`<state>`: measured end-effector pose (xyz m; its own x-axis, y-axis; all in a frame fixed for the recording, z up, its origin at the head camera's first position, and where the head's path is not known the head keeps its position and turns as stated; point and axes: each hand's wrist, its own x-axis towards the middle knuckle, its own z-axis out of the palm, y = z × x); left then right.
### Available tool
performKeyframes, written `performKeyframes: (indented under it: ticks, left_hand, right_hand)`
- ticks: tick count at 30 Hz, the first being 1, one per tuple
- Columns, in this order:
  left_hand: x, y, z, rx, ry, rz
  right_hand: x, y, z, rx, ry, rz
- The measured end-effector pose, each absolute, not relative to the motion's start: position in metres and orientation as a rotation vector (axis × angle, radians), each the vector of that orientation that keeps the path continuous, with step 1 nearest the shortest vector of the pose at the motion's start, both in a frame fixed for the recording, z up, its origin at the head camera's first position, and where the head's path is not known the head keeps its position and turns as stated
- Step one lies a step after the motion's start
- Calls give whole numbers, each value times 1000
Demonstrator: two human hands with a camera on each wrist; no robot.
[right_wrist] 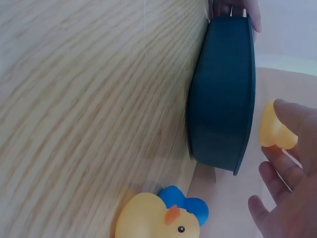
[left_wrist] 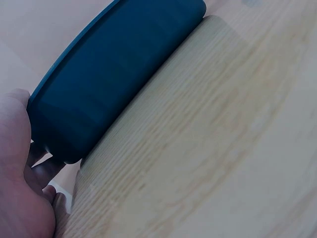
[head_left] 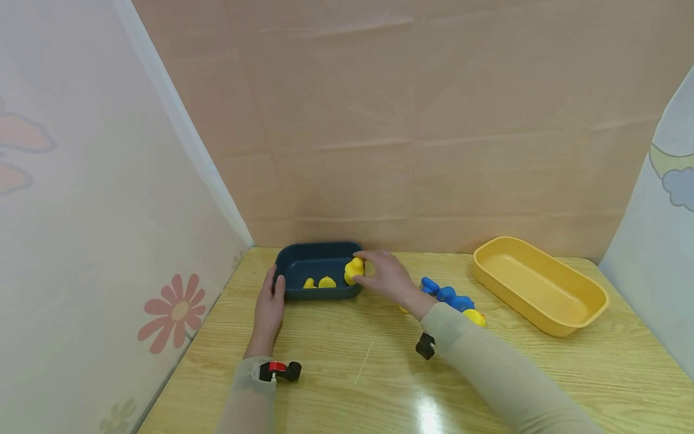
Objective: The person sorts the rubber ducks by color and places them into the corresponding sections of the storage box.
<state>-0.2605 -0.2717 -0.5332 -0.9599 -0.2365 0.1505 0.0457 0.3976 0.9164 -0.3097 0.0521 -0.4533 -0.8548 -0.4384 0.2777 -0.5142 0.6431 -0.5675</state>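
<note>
While left fingers (head_left: 278,283) rest on the blue tray (head_left: 317,292), right fingers (head_left: 368,268) pinch a yellow duck (head_left: 354,269).

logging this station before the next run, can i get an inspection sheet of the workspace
surface: wooden table, light grain, glare patch near the front edge
job's things: dark blue tray with two small yellow ducks inside; another yellow duck held at the tray's right rim
clutter: yellow tray at right with nothing visible inside; blue toys and a yellow duck with a blue bow loose on the table
grippers: left hand rests against the tray's left end; right hand pinches the duck
cables: nothing seen
surroundings: tan backdrop, white side panels with flower and cloud prints
</note>
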Motion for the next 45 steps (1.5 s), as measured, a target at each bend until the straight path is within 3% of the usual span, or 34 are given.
performKeyframes:
  ticks: [19,45]
  left_hand:
    - [-260,-272,-532,183,-2419,-1563]
    - [-260,-273,-529,193,-2427,-1555]
  right_hand:
    - [-311,64,-450,768,-2737,1008]
    - [-296,131,-423,667,-2712,990]
